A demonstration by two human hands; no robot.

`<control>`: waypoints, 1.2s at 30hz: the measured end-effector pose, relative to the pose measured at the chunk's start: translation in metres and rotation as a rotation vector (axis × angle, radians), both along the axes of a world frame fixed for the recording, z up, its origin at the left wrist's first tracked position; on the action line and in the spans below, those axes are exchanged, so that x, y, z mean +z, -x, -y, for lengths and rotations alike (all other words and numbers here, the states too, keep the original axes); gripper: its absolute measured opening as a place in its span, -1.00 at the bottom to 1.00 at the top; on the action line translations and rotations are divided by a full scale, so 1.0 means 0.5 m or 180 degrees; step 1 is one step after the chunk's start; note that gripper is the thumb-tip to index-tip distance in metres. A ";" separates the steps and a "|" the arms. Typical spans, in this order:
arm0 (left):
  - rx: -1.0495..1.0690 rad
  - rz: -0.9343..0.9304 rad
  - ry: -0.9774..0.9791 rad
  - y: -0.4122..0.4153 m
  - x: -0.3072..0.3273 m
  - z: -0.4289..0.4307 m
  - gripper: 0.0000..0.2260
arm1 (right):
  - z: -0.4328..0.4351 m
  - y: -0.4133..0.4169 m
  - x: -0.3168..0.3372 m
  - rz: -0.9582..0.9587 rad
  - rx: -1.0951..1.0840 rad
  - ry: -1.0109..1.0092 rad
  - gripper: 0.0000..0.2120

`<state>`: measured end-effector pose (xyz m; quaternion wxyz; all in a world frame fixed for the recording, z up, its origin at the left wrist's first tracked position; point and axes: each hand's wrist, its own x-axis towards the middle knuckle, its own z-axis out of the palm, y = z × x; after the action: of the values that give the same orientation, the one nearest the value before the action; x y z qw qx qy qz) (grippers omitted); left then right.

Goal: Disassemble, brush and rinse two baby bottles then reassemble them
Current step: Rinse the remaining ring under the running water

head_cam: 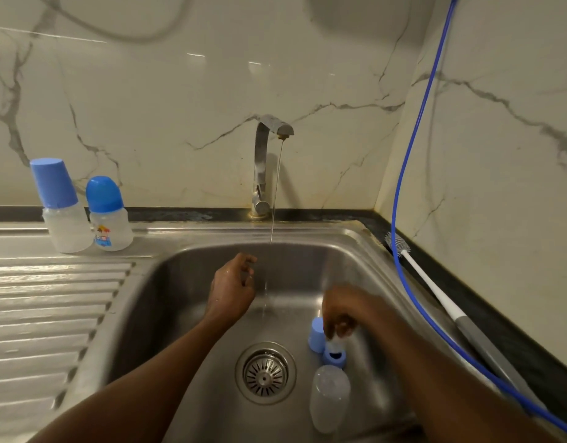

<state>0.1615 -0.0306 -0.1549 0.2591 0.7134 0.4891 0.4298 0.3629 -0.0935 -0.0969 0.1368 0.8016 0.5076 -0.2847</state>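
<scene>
- Left hand point(232, 284): loosely curled, empty, beside water stream point(273, 215).
- Right hand point(339, 314): motion-blurred, fingertips down onto blue collar point(334, 356); grip unreadable.
- Bottle body point(329, 398) lies just beside.

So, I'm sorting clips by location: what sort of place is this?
Probably a home kitchen: a stainless steel sink with a ribbed drainboard, a running tap and marble-look wall tiles.
</scene>
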 end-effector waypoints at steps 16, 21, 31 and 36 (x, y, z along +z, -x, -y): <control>0.0022 -0.0168 -0.0110 0.006 -0.006 -0.014 -0.76 | 0.057 0.003 -0.084 0.0104 -0.0552 0.0519 -0.82; -0.0034 -0.0164 -0.0094 0.005 -0.006 -0.012 -0.74 | 0.051 0.001 -0.072 0.0003 -0.0601 0.0868 -0.73; -0.0057 -0.0190 -0.0079 0.004 -0.004 -0.008 -0.75 | 0.054 -0.029 -0.068 0.0097 -0.0195 -0.0762 -0.60; -0.0052 -0.0196 -0.0040 0.003 -0.003 -0.011 -0.75 | 0.048 -0.025 -0.063 -0.0130 -0.0409 -0.0761 -0.59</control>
<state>0.1598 -0.0251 -0.1562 0.2429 0.7319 0.4882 0.4085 0.3756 -0.1177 -0.1282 0.0114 0.8371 0.4881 -0.2466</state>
